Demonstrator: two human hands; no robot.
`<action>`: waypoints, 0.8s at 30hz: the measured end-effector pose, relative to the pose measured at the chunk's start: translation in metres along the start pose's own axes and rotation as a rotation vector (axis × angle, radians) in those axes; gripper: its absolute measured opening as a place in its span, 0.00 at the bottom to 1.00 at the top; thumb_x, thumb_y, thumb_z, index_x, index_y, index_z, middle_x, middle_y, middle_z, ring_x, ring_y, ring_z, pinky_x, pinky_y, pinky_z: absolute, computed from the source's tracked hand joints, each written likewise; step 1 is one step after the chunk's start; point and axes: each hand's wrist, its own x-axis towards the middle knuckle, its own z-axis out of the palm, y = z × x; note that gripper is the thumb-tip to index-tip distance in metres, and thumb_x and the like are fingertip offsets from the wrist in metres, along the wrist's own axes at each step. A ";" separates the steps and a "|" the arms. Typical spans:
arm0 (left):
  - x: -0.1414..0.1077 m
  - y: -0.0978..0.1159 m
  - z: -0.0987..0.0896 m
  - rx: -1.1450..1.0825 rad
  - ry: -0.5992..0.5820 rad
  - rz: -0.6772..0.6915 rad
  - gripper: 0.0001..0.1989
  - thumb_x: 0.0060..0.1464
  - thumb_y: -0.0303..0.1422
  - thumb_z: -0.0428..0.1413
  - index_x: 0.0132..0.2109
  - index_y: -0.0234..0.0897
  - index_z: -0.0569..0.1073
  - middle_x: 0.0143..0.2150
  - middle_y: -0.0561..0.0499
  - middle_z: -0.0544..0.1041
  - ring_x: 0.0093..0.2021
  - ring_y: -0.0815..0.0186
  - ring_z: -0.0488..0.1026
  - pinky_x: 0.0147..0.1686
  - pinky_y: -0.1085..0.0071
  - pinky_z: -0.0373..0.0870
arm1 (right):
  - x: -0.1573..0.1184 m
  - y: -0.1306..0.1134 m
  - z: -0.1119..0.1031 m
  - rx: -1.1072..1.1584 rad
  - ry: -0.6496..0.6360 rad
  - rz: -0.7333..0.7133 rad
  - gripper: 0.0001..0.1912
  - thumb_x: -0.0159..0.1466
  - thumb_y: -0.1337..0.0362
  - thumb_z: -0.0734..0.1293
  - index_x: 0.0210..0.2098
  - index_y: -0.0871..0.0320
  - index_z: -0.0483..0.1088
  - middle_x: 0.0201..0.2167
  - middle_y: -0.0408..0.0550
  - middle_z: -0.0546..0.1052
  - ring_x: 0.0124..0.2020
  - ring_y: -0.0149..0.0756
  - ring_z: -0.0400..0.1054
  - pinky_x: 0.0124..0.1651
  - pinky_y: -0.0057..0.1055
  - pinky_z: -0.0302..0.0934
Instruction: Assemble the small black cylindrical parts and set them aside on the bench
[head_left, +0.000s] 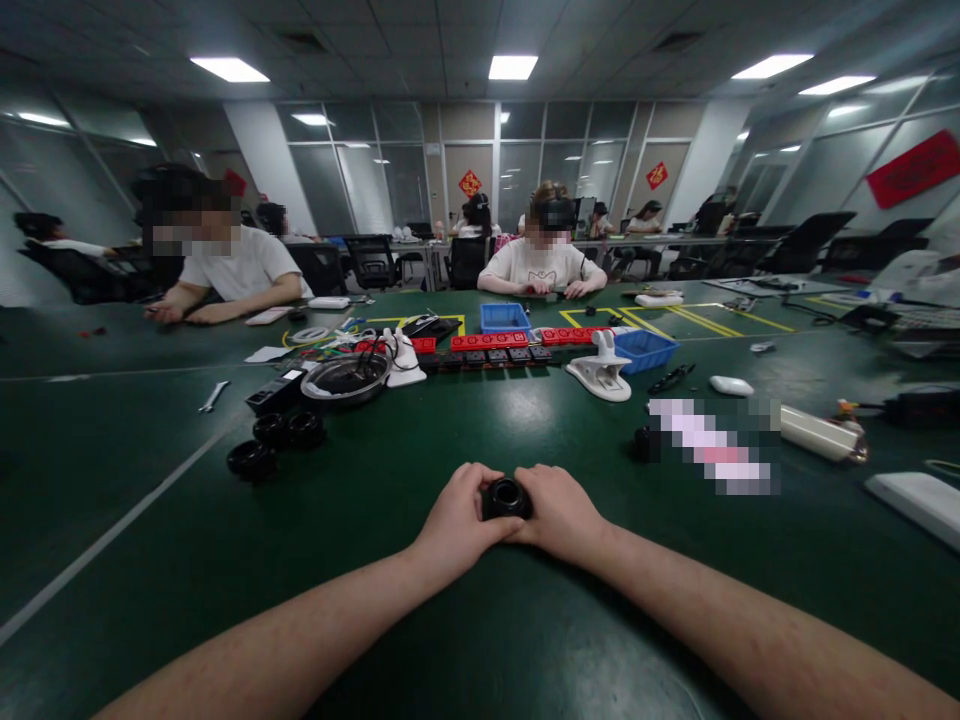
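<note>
Above the green table [390, 620], both hands' fingers [486, 475] pinch a black ring [507, 498].

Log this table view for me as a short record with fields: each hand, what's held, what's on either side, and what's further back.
Surface: green table
Left hand: gripping one side of a black ring-shaped part
Right hand: gripping its other side
Held part: opening visible, facing up toward the camera
To the left: three similar black parts, wrench, shallow round pan
To the right: white clip-like stand, small black object
Further back: red strips, two blue bins
</note>
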 end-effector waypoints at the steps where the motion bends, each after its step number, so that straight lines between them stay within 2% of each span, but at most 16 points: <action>1: 0.001 -0.001 0.000 -0.001 -0.006 0.007 0.17 0.37 0.29 0.60 0.38 0.36 0.66 0.33 0.54 0.62 0.26 0.71 0.60 0.24 0.76 0.59 | 0.000 -0.001 0.000 -0.003 0.012 0.001 0.24 0.47 0.44 0.64 0.28 0.60 0.63 0.25 0.48 0.69 0.28 0.39 0.62 0.30 0.32 0.51; 4: 0.004 -0.004 -0.003 -0.012 -0.056 0.047 0.18 0.38 0.30 0.60 0.39 0.37 0.67 0.33 0.55 0.62 0.25 0.72 0.59 0.23 0.77 0.58 | 0.001 0.002 0.000 0.097 0.038 -0.052 0.27 0.45 0.44 0.65 0.33 0.60 0.63 0.30 0.49 0.69 0.32 0.40 0.62 0.34 0.33 0.52; 6: 0.005 -0.006 -0.005 -0.024 -0.095 0.074 0.19 0.38 0.32 0.60 0.41 0.37 0.67 0.33 0.55 0.61 0.24 0.73 0.59 0.23 0.77 0.57 | 0.003 0.008 -0.003 0.232 0.003 -0.126 0.29 0.43 0.46 0.67 0.37 0.60 0.63 0.34 0.48 0.68 0.35 0.39 0.61 0.36 0.33 0.53; 12: 0.006 -0.004 -0.010 0.023 -0.138 0.157 0.19 0.41 0.36 0.59 0.42 0.39 0.68 0.33 0.54 0.63 0.28 0.69 0.61 0.26 0.75 0.58 | 0.008 0.026 -0.014 0.481 -0.205 -0.319 0.17 0.49 0.59 0.68 0.37 0.60 0.66 0.33 0.44 0.68 0.36 0.35 0.60 0.40 0.30 0.54; 20: 0.005 0.000 -0.011 0.051 -0.139 0.185 0.18 0.42 0.34 0.58 0.43 0.39 0.68 0.33 0.54 0.64 0.30 0.68 0.61 0.27 0.75 0.57 | 0.008 0.030 -0.017 0.556 -0.265 -0.342 0.17 0.51 0.64 0.67 0.40 0.60 0.66 0.36 0.44 0.67 0.38 0.34 0.61 0.41 0.29 0.54; 24: 0.005 -0.002 -0.011 0.054 -0.144 0.175 0.19 0.41 0.33 0.59 0.43 0.40 0.67 0.32 0.54 0.63 0.30 0.68 0.61 0.28 0.75 0.58 | 0.008 0.030 -0.017 0.534 -0.252 -0.331 0.16 0.51 0.64 0.67 0.39 0.60 0.66 0.35 0.43 0.68 0.38 0.34 0.60 0.41 0.30 0.54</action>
